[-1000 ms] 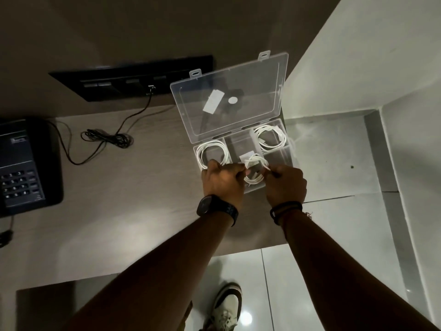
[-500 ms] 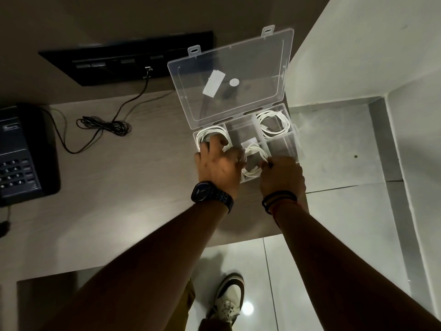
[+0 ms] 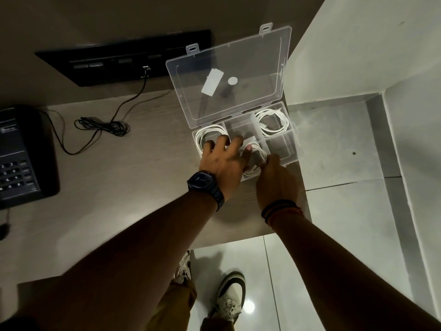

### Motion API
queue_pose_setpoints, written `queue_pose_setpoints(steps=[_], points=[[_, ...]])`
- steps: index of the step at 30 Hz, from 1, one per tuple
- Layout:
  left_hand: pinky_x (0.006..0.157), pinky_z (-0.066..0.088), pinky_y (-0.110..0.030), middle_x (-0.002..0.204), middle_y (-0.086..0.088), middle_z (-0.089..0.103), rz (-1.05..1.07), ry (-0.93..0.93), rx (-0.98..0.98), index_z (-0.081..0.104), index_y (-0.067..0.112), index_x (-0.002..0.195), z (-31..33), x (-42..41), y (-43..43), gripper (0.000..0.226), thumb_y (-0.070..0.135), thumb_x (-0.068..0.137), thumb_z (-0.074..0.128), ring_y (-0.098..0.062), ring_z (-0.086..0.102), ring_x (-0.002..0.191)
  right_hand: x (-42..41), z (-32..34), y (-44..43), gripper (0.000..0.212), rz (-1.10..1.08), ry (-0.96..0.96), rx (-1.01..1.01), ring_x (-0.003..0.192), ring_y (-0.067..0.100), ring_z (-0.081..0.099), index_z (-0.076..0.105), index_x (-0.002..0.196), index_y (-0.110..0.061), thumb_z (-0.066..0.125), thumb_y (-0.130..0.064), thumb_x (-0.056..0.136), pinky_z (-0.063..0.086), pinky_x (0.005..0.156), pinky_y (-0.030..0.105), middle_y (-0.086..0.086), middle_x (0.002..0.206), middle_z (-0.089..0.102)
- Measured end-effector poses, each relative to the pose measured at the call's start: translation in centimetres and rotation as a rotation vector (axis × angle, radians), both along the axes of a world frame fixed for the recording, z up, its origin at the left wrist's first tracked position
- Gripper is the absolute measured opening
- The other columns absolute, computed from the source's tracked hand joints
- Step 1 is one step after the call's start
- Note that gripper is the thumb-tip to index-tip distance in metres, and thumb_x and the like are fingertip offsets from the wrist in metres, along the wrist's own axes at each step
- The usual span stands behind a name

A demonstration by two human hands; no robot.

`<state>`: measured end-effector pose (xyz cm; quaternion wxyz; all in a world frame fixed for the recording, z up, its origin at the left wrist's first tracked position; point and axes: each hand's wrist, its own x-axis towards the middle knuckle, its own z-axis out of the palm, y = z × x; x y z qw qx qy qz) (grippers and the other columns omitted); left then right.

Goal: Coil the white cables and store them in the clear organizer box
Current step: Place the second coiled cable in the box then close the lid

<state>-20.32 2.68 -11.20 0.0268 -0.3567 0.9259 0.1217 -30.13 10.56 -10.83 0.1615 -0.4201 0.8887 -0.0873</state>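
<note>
At the desk's right end, the clear box [image 3: 292, 149] lies open with one coiled cable [image 3: 272, 122] in the far right slot and another [image 3: 207, 134] at left. The left hand [image 3: 223, 161], fingers spread, presses a third coil [image 3: 255, 161] into the near middle slot; the right hand [image 3: 278, 180] pinches its loop. Only seating it and closing the lid [image 3: 238, 75] seem left.

Dim corner, pale wooden desk [image 3: 100, 211].
Glossy white floor tiles [image 3: 334, 235] meet a light wall [image 3: 358, 44]; black wall panel [image 3: 124, 60] behind.

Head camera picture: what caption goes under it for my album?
Two hands tuck a white cable into a clear organizer box.
</note>
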Motion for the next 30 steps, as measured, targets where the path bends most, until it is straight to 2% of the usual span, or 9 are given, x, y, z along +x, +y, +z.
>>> queue_pose_setpoints(steps=[3, 9, 13, 15, 19, 23, 25, 27, 30], points=[[0.09, 0.042, -0.052, 0.126, -0.005, 0.055, -0.092, -0.028, -0.036, 0.061, 0.021, 0.119, 0.3, -0.1, 0.1, 0.04, 0.025, 0.08, 0.061, -0.034, 0.051, 0.111, -0.4, 0.2, 0.3, 0.024, 0.087, 0.055, -0.002, 0.067, 0.035, 0.067, 0.043, 0.119, -0.009, 0.042, -0.02, 0.098, 0.04, 0.054, 0.032, 0.012, 0.077, 0.07], [0.085, 0.05, -0.047, 0.113, -0.001, 0.066, -0.186, 0.029, -0.111, 0.069, 0.016, 0.105, 0.8, -0.3, 0.5, 0.042, 0.019, 0.079, 0.035, -0.027, 0.061, 0.103, -1.2, 0.7, -0.2, 0.02, 0.274, 0.296, 0.159, 0.077, 0.033, 0.063, 0.068, 0.087, -0.011, 0.049, -0.007, 0.09, 0.038, 0.053, 0.031, 0.01, 0.075, 0.07], [0.084, 0.05, -0.041, 0.101, 0.007, 0.068, -0.293, -0.027, -0.153, 0.068, 0.023, 0.105, 0.5, -0.1, 0.3, 0.045, 0.02, 0.08, 0.03, -0.019, 0.062, 0.095, -0.9, 0.5, -0.5, 0.006, 0.221, 0.266, 0.091, 0.085, 0.038, 0.056, 0.069, 0.087, -0.005, 0.064, -0.007, 0.084, 0.052, 0.06, 0.04, 0.017, 0.093, 0.064], [0.084, 0.048, -0.042, 0.096, 0.01, 0.07, -0.309, -0.025, -0.143, 0.069, 0.025, 0.104, 0.5, 0.1, 0.0, 0.043, 0.021, 0.077, 0.035, -0.02, 0.062, 0.094, -0.8, 0.3, -1.0, 0.012, 0.165, 0.214, 0.087, 0.09, 0.04, 0.053, 0.067, 0.091, -0.003, 0.066, -0.012, 0.083, 0.053, 0.066, 0.045, 0.02, 0.102, 0.058], [0.095, 0.031, -0.052, 0.119, 0.009, 0.066, -0.299, -0.103, -0.028, 0.062, 0.028, 0.116, -0.4, 0.5, -0.6, 0.036, 0.022, 0.083, 0.051, -0.026, 0.048, 0.116, -1.0, -0.1, -1.5, 0.014, 0.058, 0.124, 0.153, 0.1, 0.034, 0.052, 0.071, 0.092, -0.009, 0.066, -0.02, 0.084, 0.05, 0.072, 0.039, 0.015, 0.109, 0.054], [0.104, 0.017, -0.057, 0.132, 0.006, 0.058, -0.319, -0.213, -0.034, 0.058, 0.026, 0.122, -0.3, -0.2, -1.0, 0.038, 0.027, 0.084, 0.054, -0.029, 0.03, 0.135, -1.8, -0.1, -2.1, 0.018, 0.001, -0.017, 0.217, 0.099, 0.03, 0.061, 0.073, 0.097, -0.014, 0.066, -0.026, 0.085, 0.05, 0.075, 0.032, 0.012, 0.111, 0.061], [0.108, 0.018, -0.06, 0.136, 0.005, 0.054, -0.368, -0.248, -0.102, 0.057, 0.027, 0.124, -0.2, -0.1, -1.0, 0.039, 0.027, 0.086, 0.048, -0.031, 0.022, 0.14, -2.2, 0.2, -2.3, 0.017, -0.049, -0.1, 0.185, 0.097, 0.029, 0.062, 0.074, 0.094, -0.013, 0.066, -0.025, 0.086, 0.043, 0.073, 0.027, 0.011, 0.112, 0.061], [0.106, 0.026, -0.059, 0.143, 0.003, 0.047, -0.364, -0.223, -0.205, 0.056, 0.028, 0.125, 0.0, 0.0, -0.6, 0.043, 0.025, 0.086, 0.037, -0.032, 0.027, 0.139, -2.2, 0.4, -2.2, 0.017, -0.037, -0.12, 0.156, 0.099, 0.03, 0.061, 0.075, 0.094, -0.013, 0.061, -0.023, 0.089, 0.042, 0.073, 0.028, 0.012, 0.115, 0.058], [0.105, 0.028, -0.06, 0.151, -0.003, 0.031, -0.266, -0.126, -0.09, 0.054, 0.024, 0.128, 0.2, -0.2, -0.4, 0.043, 0.021, 0.088, 0.038, -0.036, 0.029, 0.136, -2.0, 0.4, -1.8, 0.017, 0.088, -0.07, 0.156, 0.097, 0.03, 0.061, 0.075, 0.092, -0.014, 0.058, -0.016, 0.089, 0.047, 0.074, 0.032, 0.013, 0.113, 0.056]])
